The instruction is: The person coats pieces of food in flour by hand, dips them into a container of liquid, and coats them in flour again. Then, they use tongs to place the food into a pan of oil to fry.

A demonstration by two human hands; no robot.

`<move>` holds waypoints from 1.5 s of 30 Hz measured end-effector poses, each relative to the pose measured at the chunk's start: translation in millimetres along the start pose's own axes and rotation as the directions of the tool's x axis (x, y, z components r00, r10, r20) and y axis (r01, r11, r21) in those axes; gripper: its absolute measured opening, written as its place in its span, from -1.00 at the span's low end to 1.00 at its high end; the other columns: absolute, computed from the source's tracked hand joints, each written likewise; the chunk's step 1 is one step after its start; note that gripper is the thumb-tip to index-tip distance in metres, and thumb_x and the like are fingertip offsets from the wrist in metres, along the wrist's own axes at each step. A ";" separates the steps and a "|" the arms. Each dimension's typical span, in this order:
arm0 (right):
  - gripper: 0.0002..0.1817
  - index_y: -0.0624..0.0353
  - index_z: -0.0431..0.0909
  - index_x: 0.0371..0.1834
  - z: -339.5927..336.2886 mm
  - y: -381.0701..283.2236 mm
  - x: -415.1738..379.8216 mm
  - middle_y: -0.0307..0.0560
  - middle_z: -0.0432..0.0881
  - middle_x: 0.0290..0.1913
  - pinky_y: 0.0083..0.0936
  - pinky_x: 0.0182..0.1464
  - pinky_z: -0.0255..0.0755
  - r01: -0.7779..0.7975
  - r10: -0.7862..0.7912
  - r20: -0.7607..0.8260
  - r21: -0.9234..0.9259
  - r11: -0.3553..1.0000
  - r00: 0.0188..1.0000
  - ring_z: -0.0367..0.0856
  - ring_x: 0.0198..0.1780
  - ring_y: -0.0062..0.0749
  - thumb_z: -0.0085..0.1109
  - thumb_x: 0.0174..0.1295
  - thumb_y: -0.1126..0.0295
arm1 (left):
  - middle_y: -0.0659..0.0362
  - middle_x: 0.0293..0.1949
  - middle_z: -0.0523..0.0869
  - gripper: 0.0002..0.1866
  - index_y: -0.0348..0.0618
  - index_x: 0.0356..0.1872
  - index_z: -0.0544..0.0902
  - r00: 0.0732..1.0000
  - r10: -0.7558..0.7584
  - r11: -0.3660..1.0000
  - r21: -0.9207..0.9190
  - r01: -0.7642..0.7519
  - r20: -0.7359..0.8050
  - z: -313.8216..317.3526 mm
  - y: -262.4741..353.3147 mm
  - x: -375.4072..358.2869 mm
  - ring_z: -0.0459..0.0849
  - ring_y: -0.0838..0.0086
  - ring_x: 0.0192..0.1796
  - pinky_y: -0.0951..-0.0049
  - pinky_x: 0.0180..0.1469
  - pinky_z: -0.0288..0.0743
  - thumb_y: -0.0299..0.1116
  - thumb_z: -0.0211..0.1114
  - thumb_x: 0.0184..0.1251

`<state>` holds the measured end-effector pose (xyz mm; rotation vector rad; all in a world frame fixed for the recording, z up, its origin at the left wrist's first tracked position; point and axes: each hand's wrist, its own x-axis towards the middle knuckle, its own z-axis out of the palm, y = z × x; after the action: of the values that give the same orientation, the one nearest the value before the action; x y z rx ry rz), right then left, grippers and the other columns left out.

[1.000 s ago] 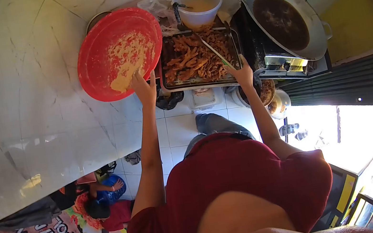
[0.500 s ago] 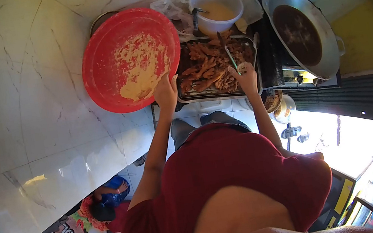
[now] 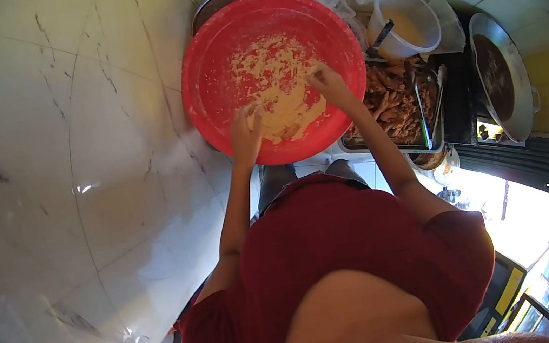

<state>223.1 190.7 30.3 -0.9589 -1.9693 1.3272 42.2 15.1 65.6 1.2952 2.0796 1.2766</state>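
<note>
A wide red basin [image 3: 203, 75] holds pale, crumbly flour [image 3: 273, 111], with a clumpy lump near its front. My left hand [image 3: 245, 133] is at the basin's front left, fingers apart over the inner edge. Over the flour's right side is my right hand [image 3: 334, 84], its fingers loosely curved and apart, with nothing visible in them. Tongs with a green handle [image 3: 421, 110] lie on brown fried pieces [image 3: 392, 101] in a metal tray to the right. Another pair of metal tongs [image 3: 441, 86] rests at the tray's right side.
A white tub [image 3: 422, 21] of yellowish liquid stands behind the tray, a dark handle [image 3: 382, 36] leaning at it. On the right, a large pan [image 3: 523, 88] of dark oil sits on a stove. A marbled tile wall [image 3: 118, 124] is on the left.
My right hand has let go of the green-handled tongs and moved left over the flour. My left hand has moved inside the basin's rim. The view has shifted, so everything sits further right.
</note>
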 end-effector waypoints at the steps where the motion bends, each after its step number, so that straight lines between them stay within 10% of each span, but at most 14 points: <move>1: -0.82 0.31 0.49 -0.29 16.6 4.6 9.1 -0.01 0.58 -0.41 -0.47 -0.29 0.42 -0.040 0.053 0.137 -0.094 0.995 0.989 0.58 -0.36 -0.38 0.08 0.23 0.37 | -0.02 -0.12 0.62 -0.68 -0.25 -0.09 0.57 1.000 0.003 1.000 -0.014 -0.003 -0.015 -14.9 -14.7 7.6 0.58 0.17 -0.02 0.33 0.04 0.40 -0.20 0.10 0.34; 9: -0.81 0.23 0.64 -0.37 88.3 55.2 13.6 0.02 0.63 -0.44 -0.38 -0.28 0.47 0.142 0.242 0.661 -0.470 0.871 0.710 0.63 -0.39 -0.20 0.33 -0.09 0.43 | 0.05 -0.17 0.68 -0.76 -0.16 -0.12 0.61 0.996 0.058 0.998 0.034 -0.061 0.061 -58.8 -51.1 33.9 0.66 0.29 -0.12 0.36 -0.04 0.46 -0.26 0.17 0.28; 12: -0.80 0.20 0.65 -0.35 76.4 46.3 -4.0 0.04 0.63 -0.47 -0.34 -0.30 0.45 0.305 0.065 0.668 -0.422 0.854 0.741 0.62 -0.38 -0.16 0.33 -0.10 0.43 | 0.08 -0.22 0.70 -0.78 -0.15 -0.14 0.62 0.992 0.108 0.990 0.084 -0.113 0.069 -57.4 -50.8 34.4 0.68 0.31 -0.18 0.38 -0.10 0.48 -0.29 0.19 0.26; 26: -0.81 0.11 0.69 -0.40 91.3 16.1 12.2 -0.02 0.66 -0.46 -0.43 -0.31 0.44 0.166 0.385 0.758 -0.536 0.828 0.527 0.62 -0.36 -0.34 0.38 -0.12 0.34 | 0.07 -0.31 0.70 -0.79 -0.16 -0.22 0.64 0.993 0.120 0.988 0.095 -0.121 0.015 -53.9 -60.0 34.3 0.68 0.29 -0.26 0.34 -0.18 0.49 -0.28 0.21 0.23; 33: -0.82 0.14 0.69 -0.37 76.2 30.2 26.2 -0.01 0.67 -0.41 -0.43 -0.29 0.44 -0.026 0.280 0.757 -0.329 0.944 0.590 0.63 -0.34 -0.36 0.30 -0.05 0.33 | 0.07 -0.29 0.70 -0.78 -0.15 -0.22 0.63 0.997 0.061 0.992 0.109 -0.065 0.039 -55.0 -57.5 34.7 0.68 0.27 -0.25 0.34 -0.18 0.49 -0.25 0.20 0.24; 39: -0.88 0.11 0.67 -0.40 84.8 72.6 62.2 0.01 0.59 -0.31 -0.31 -0.19 0.45 0.151 0.119 0.413 -0.564 0.811 0.903 0.58 -0.20 -0.19 0.17 0.00 0.49 | 0.07 -0.31 0.70 -0.74 -0.14 -0.18 0.64 0.996 0.076 0.986 0.148 -0.081 0.039 -54.5 -56.2 33.7 0.69 0.31 -0.25 0.39 -0.20 0.49 -0.19 0.16 0.28; 45: -0.74 0.12 0.64 -0.44 93.2 39.4 53.8 -0.03 0.57 -0.30 -0.27 -0.17 0.50 0.380 0.174 0.581 -0.700 0.604 0.795 0.60 -0.22 -0.14 0.33 -0.06 0.17 | 0.08 -0.31 0.70 -0.76 -0.15 -0.23 0.63 0.998 0.050 0.986 0.159 -0.055 0.035 -49.9 -62.6 34.4 0.67 0.28 -0.27 0.34 -0.19 0.48 -0.22 0.19 0.24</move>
<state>129.1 195.2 -35.0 -0.7683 -3.2299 0.6371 -41.8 9.3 43.3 1.4372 2.1776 1.1221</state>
